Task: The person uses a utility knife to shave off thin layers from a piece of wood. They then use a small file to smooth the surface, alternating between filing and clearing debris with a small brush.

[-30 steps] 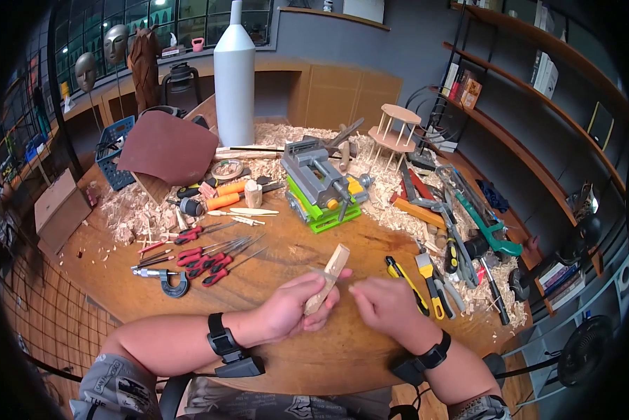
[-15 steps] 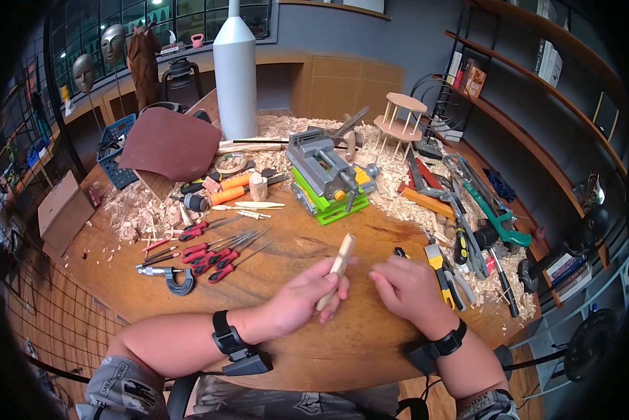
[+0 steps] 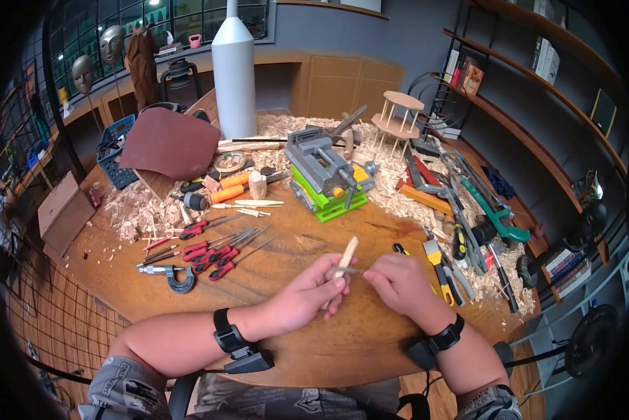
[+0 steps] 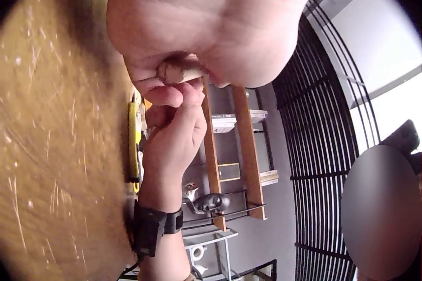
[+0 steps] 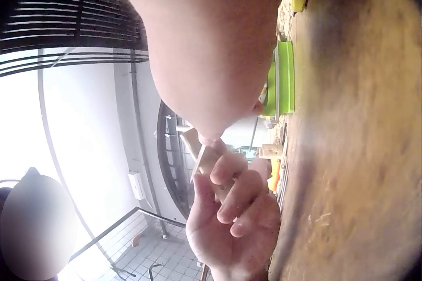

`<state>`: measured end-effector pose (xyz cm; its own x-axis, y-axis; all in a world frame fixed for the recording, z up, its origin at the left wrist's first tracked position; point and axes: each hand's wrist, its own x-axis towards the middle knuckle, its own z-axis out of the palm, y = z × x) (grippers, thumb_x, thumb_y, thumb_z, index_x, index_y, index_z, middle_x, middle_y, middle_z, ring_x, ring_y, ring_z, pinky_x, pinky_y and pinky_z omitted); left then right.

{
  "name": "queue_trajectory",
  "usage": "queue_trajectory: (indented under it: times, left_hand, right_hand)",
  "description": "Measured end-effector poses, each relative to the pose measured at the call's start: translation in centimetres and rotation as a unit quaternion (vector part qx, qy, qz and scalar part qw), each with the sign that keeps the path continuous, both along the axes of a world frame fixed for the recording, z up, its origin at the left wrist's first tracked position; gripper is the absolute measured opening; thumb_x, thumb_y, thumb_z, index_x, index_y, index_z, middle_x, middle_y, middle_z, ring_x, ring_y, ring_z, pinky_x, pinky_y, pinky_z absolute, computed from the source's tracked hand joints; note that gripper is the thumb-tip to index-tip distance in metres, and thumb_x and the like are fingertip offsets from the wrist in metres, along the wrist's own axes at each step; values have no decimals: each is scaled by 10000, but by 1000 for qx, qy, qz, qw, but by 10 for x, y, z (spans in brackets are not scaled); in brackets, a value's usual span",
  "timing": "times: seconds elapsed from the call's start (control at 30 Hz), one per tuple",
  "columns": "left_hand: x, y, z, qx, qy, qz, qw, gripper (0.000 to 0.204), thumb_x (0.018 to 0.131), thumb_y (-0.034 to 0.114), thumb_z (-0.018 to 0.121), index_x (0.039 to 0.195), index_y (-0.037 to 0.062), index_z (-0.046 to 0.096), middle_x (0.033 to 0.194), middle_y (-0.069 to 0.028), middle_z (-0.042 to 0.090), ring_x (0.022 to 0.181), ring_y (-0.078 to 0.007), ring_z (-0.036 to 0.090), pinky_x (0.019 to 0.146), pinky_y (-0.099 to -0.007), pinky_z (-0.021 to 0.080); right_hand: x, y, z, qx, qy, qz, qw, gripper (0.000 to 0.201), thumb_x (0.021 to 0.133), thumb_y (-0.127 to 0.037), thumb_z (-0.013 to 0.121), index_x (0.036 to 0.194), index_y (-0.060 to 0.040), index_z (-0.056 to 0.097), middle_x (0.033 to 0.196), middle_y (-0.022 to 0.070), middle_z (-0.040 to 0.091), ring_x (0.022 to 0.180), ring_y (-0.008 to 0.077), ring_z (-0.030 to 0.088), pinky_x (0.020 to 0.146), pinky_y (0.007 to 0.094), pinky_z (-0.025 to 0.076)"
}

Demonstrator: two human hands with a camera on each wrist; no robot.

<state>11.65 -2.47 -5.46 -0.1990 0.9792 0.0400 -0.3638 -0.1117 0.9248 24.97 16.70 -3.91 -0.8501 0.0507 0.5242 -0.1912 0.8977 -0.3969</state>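
In the head view a pale wooden stick (image 3: 347,256) slants upward out of the left hand (image 3: 307,295), whose fingers and thumb grip its lower part. The right hand (image 3: 402,285) is just to the right, its thumb and fingers pinching the end of a thin greyish strip (image 3: 345,269) that crosses the stick. The left wrist view shows the stick's end (image 4: 173,72) between the left fingers, with the right hand (image 4: 173,146) beyond. In the right wrist view, the left hand (image 5: 234,235) has its fingers curled around the stick; what the strip is made of cannot be told.
A grey and green vise (image 3: 321,168) stands mid-table among wood shavings. Red-handled files (image 3: 209,255) and a micrometer (image 3: 178,278) lie left; a yellow-handled brush (image 3: 437,262) and a green saw (image 3: 496,220) lie right. A tall grey bottle (image 3: 234,84) stands behind.
The right hand has moved slightly left, closer to the left hand. The stick leans further right, and the thin strip now shows plainly between the hands.
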Motion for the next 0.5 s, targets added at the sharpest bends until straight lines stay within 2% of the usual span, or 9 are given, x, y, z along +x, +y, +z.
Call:
queue_trajectory:
  times: [0.03,0.1,0.13,0.2,0.27,0.3,0.5]
  left_hand:
    - [-1,1,-2,-1,-2,-1,1000,359,1062,141,472,1412,109,398,998,-35,548,683,-112,561,604,-253,470]
    - [-3,2,-9,19,-18,0,1000,279,1054,121,484,1324,104,414,1002,-42,539,677,-114,561,564,-250,469]
    - [-1,1,-6,17,-19,1,1000,279,1054,121,484,1324,104,414,1002,-42,539,677,-114,561,564,-250,469]
    - [5,-1,6,-2,-18,15,1000,210,1056,127,493,1244,100,405,902,-4,511,634,-75,513,526,-236,429]
    - [3,-2,5,-3,-19,14,1000,224,1054,124,497,1253,100,396,876,0,507,613,-75,505,507,-232,414]
    - [2,-2,4,-5,-19,9,1000,239,1052,121,501,1261,101,387,851,3,503,591,-74,498,488,-228,398]
    - [-4,-1,1,36,-48,28,998,257,1028,97,528,1249,109,398,901,-15,539,594,-101,522,456,-238,369]
  right_hand:
    - [1,-1,1,-1,-2,-1,1000,250,899,-184,688,719,-31,607,674,144,585,632,350,600,561,438,459]
    - [2,-2,7,-3,14,-67,998,261,900,-191,691,710,-33,607,657,141,565,614,349,583,551,439,446]
    - [2,-2,7,-6,22,-58,998,264,903,-188,690,708,-31,604,645,136,552,592,346,567,540,436,437]
    - [3,-2,7,4,10,-42,999,266,901,-187,693,704,-33,601,644,134,554,587,342,566,535,432,435]
    - [2,1,6,14,-2,-25,1000,268,899,-186,696,700,-35,598,643,133,555,583,339,565,529,429,433]
    - [2,3,4,8,12,-44,999,277,897,-187,700,689,-38,593,635,134,553,578,335,565,523,427,430]
    - [5,7,7,26,16,-74,997,307,886,-185,712,651,-44,574,600,134,540,563,327,567,512,426,429]
